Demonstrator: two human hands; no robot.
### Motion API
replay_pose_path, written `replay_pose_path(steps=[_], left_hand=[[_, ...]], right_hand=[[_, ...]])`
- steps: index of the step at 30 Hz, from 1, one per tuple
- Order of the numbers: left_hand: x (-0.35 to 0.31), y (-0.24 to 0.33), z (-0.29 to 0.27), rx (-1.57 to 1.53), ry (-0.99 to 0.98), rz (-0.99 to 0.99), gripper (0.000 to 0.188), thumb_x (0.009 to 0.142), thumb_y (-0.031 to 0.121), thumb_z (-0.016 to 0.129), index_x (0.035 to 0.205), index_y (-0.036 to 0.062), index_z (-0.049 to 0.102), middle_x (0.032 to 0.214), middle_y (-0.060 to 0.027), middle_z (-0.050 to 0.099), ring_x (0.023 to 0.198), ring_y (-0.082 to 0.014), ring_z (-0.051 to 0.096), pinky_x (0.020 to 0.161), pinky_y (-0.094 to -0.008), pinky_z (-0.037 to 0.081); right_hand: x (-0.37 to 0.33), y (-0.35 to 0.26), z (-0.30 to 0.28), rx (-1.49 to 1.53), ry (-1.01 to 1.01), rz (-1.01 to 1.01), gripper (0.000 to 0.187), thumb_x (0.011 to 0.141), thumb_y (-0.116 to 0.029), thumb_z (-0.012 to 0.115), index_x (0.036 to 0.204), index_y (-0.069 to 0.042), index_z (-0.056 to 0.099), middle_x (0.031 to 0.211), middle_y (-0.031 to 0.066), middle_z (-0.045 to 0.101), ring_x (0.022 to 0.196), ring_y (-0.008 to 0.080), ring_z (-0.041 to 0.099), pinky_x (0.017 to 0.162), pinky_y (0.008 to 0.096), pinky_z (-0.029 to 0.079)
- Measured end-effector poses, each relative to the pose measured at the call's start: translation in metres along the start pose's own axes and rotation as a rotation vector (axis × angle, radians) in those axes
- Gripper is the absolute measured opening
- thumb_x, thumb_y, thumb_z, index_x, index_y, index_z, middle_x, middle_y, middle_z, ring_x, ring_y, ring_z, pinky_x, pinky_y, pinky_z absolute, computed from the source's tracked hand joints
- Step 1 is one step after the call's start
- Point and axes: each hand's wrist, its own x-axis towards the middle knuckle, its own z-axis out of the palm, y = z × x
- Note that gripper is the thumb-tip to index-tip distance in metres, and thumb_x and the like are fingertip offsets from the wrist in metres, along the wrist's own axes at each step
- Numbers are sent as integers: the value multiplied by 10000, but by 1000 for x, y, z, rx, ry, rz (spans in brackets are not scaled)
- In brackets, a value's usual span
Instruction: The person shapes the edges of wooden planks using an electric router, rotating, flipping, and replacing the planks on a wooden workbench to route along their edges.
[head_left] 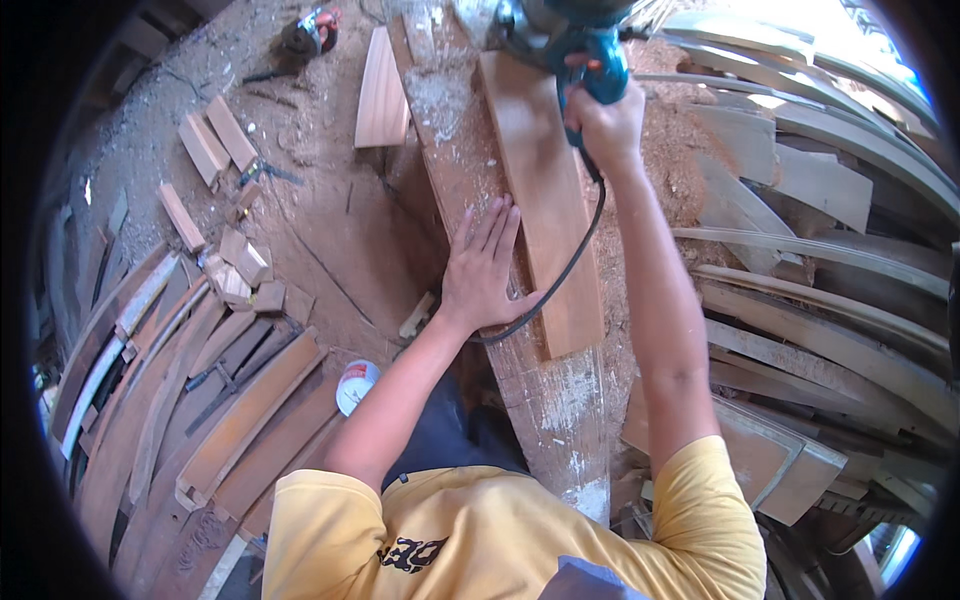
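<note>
My right hand [610, 125] is wrapped round the rear handle of a teal corded power tool [602, 72] at the top. Its upper part is cut off by the picture's edge, so I cannot tell its exact kind. The tool sits over the far end of a smooth light-brown wooden board [560, 240], which lies lengthwise on a worn, paint-spotted plank bench [570, 400]. Flat on the bench, along the board's left edge, rests my left hand [485, 265], fingers stretched forward and thumb reaching toward the board. A black cord [575, 258] loops from the tool across the board to that thumb.
Curved wooden pieces [820, 300] are stacked on the right; more boards [250, 420] lie at lower left. Wood offcuts [205, 150], a red-and-black power tool [312, 35] and a white tub [357, 387] stand on the dusty floor. A pale wood piece [382, 95] juts beside the bench.
</note>
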Motion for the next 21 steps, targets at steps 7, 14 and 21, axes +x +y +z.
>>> replay_pose_path(steps=[7, 14, 21], left_hand=[[-7, 10, -26, 72, 4, -13, 930, 834, 723, 656, 1628, 298, 424, 1668, -254, 365, 1582, -367, 305, 1280, -578, 180], [-23, 40, -25, 65, 149, -73, 781, 897, 679, 648, 1525, 240, 501, 1663, -277, 333, 1572, -437, 271, 1292, -587, 159], [37, 140, -5, 133, 279, -579, 1282, 768, 639, 820, 1676, 98, 94, 1696, -378, 50, 1597, -512, 65, 1285, -651, 54]], right_hand=[[-153, -102, -45, -64, 203, 264, 329, 857, -8, 664, 1182, 44, 652, 717, 28, 608, 524, 92, 540, 488, 262, 411], [-400, -217, -89, -159, 517, 518, 345, 844, 69, 622, 1183, 9, 599, 863, 67, 652, 525, 86, 534, 464, 265, 420], [-558, -288, -101, -178, 593, 713, 359, 834, 86, 611, 1186, 15, 599, 858, 74, 646, 516, 97, 551, 462, 271, 434]])
